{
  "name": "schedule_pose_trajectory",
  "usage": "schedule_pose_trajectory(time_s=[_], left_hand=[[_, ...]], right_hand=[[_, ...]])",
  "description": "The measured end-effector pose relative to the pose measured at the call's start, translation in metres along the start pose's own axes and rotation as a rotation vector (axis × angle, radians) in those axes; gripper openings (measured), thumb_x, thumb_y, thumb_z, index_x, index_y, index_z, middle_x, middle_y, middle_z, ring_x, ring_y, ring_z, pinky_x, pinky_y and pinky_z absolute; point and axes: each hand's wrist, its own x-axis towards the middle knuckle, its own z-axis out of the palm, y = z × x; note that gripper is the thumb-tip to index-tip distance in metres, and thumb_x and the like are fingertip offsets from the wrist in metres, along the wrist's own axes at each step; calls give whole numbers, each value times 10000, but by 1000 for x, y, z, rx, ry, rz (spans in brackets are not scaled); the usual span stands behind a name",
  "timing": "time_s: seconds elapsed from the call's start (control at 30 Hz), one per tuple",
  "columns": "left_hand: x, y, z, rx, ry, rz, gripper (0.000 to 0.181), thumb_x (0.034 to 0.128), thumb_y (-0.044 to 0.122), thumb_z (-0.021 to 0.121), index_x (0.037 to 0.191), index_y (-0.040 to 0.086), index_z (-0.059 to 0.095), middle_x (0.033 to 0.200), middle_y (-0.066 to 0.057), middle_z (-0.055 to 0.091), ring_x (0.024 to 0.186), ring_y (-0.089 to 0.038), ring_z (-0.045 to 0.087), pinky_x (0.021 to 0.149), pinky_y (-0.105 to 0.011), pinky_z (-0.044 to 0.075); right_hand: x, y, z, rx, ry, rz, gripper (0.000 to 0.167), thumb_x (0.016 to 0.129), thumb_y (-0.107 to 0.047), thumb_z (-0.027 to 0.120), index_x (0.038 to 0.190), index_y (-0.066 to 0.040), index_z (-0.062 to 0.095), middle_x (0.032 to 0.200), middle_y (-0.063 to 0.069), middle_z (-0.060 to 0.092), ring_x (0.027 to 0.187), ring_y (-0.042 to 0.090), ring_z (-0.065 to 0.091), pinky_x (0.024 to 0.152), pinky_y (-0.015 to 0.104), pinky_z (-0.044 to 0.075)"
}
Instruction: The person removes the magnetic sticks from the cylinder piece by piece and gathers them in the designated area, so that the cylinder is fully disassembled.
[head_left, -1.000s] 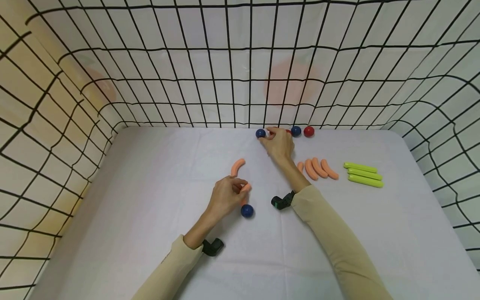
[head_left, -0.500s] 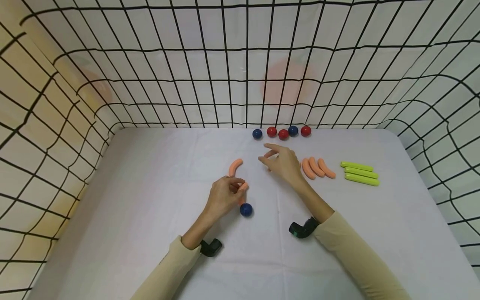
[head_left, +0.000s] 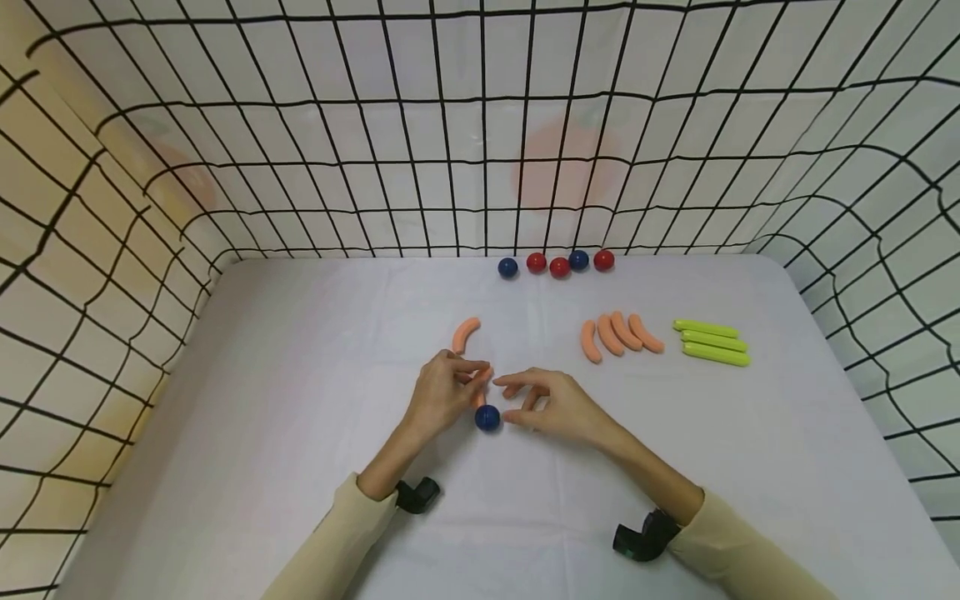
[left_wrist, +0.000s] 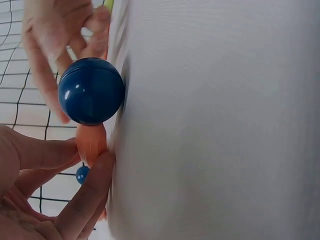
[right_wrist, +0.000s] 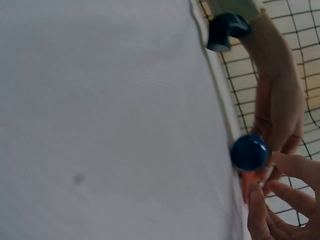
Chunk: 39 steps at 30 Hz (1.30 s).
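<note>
My left hand (head_left: 437, 390) pinches a curved, orange, sausage-shaped piece (left_wrist: 91, 142) between thumb and fingers, low over the white cloth. At the near end of this piece is a blue ball (head_left: 487, 417); in the left wrist view the two look in contact. My right hand (head_left: 558, 405) holds nothing. Its fingers are spread and slightly bent just right of the ball and the piece, and whether its thumb touches the ball I cannot tell. Another orange curved piece (head_left: 465, 334) lies just beyond the left hand.
Along the back edge sit two blue balls (head_left: 507, 267) and several red balls (head_left: 559, 267). Several orange curved pieces (head_left: 609, 333) lie right of centre, with several green sticks (head_left: 715, 354) farther right. A black wire grid (head_left: 483, 162) stands around the back and sides.
My right hand has drawn back from the row of balls, leaving a red ball there, and has come down beside the left hand. The left hand keeps its pinch and has hardly moved.
</note>
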Motion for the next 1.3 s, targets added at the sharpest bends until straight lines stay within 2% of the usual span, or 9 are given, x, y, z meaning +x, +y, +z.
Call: schedule_pose_trajectory(time_s=[0.2, 0.43, 0.53, 0.67, 0.8, 0.87, 1.07, 1.17, 1.3], left_hand=[[-1, 0, -3, -2, -40, -4, 210, 892, 67, 807, 1098, 25, 805, 1017, -179, 679, 926, -270, 662, 623, -220, 509], [-1, -3, -4, 5, -53, 10, 191, 889, 26, 797, 1078, 46, 816, 1015, -156, 676, 917, -245, 631, 634, -201, 488], [-1, -3, -5, 8, -63, 20, 184, 887, 32, 802, 1070, 46, 819, 1020, -152, 686, 930, -254, 637, 664, -228, 512], [-1, -3, -8, 4, -98, 30, 230, 859, 17, 824, 1089, 33, 812, 1052, -160, 677, 955, -272, 677, 750, -310, 594], [-1, -5, -10, 7, -149, 93, 299, 821, -5, 851, 1115, 7, 799, 1088, -178, 675, 967, -290, 654, 797, -393, 619], [0, -6, -10, 20, -160, 125, 319, 811, 17, 868, 1121, 5, 796, 1082, -180, 682, 961, -285, 620, 789, -386, 614], [0, -7, -5, 67, -104, 143, 312, 769, 73, 909, 1067, 41, 822, 1041, -153, 651, 895, -235, 593, 718, -268, 539], [-1, -7, -4, 94, -64, 165, 282, 746, 75, 923, 1012, 45, 835, 1046, -172, 657, 930, -270, 594, 776, -357, 543], [-2, -6, -2, 121, -40, 176, 212, 751, 82, 918, 949, 57, 845, 1153, -222, 662, 1090, -362, 585, 939, -503, 526]], right_hand=[[-4, 3, 16, 58, -9, -32, 452, 839, -241, 879, 1252, -109, 750, 1174, 75, 736, 754, 89, 677, 743, 243, 535], [-2, 3, 23, 68, 13, -24, 371, 838, -224, 880, 1189, -156, 784, 1108, 23, 767, 728, 89, 646, 653, 220, 515], [-2, 3, 19, 37, -4, -8, 361, 854, -242, 867, 1199, -186, 778, 1091, -14, 757, 748, 86, 636, 652, 217, 501], [-3, 8, 5, 13, -68, 1, 356, 892, -271, 831, 1237, -225, 756, 1111, -37, 733, 782, 98, 627, 656, 210, 479], [-3, 18, -11, 41, -122, 4, 332, 926, -231, 797, 1253, -225, 742, 1165, -19, 728, 807, 131, 606, 664, 210, 473], [-2, 22, -17, 56, -130, 8, 333, 932, -208, 788, 1262, -209, 736, 1180, -6, 721, 820, 142, 600, 678, 213, 481], [0, 23, -18, 38, -109, -27, 412, 890, -250, 835, 1280, -181, 722, 1136, 0, 705, 795, 130, 632, 727, 236, 513], [0, 23, -16, 18, -84, -33, 392, 885, -254, 840, 1257, -192, 733, 1118, -5, 712, 790, 129, 633, 709, 237, 513], [-1, 23, -18, 28, -69, 12, 359, 917, -217, 808, 1265, -196, 726, 1168, -7, 712, 836, 146, 622, 657, 219, 507]])
